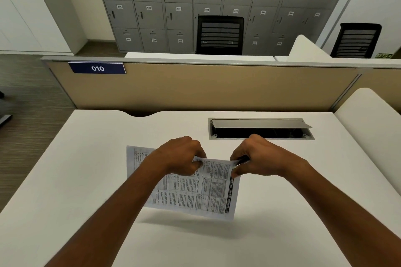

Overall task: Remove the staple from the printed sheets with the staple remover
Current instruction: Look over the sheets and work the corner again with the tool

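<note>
My left hand (182, 156) pinches the top edge of the printed sheets (195, 193). My right hand (258, 158) is curled round the staple remover (239, 162), whose tip sits at the sheets' top right corner. The staple itself is hidden, so I judge the pull begun, not finished. The sheets hang tilted above the desk (86, 180). The open cable hatch (260, 133) lies just beyond my right hand, and the desk runs wide either side.
</note>
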Motion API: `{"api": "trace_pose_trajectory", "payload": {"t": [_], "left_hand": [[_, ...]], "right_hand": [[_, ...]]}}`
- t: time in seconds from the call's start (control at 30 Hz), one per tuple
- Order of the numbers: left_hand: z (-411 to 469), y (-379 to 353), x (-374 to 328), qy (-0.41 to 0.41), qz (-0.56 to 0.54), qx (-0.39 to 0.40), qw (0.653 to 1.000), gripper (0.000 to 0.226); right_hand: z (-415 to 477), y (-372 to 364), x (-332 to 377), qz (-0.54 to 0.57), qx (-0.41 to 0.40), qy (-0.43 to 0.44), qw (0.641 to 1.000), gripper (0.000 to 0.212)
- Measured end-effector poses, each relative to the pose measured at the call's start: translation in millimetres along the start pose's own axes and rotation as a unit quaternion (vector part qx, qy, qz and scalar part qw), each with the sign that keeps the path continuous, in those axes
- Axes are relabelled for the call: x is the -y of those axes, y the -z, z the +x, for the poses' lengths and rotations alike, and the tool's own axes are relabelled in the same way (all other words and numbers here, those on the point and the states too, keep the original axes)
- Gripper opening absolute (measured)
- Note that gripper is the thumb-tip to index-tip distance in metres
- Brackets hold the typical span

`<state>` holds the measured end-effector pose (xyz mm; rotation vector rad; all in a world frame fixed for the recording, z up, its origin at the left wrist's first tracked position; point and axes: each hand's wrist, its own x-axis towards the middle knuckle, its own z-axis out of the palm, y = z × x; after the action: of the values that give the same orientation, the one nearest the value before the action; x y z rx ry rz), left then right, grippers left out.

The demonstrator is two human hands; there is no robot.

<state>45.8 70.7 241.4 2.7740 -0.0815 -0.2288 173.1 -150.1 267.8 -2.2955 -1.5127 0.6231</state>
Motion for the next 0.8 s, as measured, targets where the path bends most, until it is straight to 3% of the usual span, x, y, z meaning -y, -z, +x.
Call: {"api": "trace_pose_trajectory", "payload": {"t": [0.13, 0.3, 0.43, 0.57, 0.67, 0.8], "left_hand": [[0.0, -2.3, 3.0, 0.007, -0.011, -0.005, 1.000, 0.029], [-3.4, 1.2, 10.5, 0.009, -0.052, -0.017, 0.998, 0.026], [-5.7, 2.4, 16.7, 0.006, -0.113, -0.029, 0.993, 0.023], [-9.3, -1.6, 23.9, 0.019, -0.206, -0.056, 0.977, 0.017], [-14.3, -4.9, 29.5, 0.019, -0.308, -0.072, 0.949, 0.015], [-19.8, -11.3, 33.9, 0.022, -0.424, -0.108, 0.899, 0.020]], "right_hand": [[-4.7, 3.3, -8.7, 0.041, 0.006, -0.008, 0.999, 0.028], [-17.2, 11.2, -38.6, 0.157, -0.120, -0.055, 0.979, 0.046], [-26.2, -2.0, -58.5, 0.322, -0.190, -0.091, 0.923, 0.027], [-27.8, -26.7, -75.5, 0.395, -0.253, -0.177, 0.865, 0.032], [-22.7, -42.6, -88.4, 0.456, -0.265, -0.246, 0.813, 0.043], [-14.2, -53.9, -93.6, 0.492, -0.271, -0.261, 0.785, 0.036]]}}
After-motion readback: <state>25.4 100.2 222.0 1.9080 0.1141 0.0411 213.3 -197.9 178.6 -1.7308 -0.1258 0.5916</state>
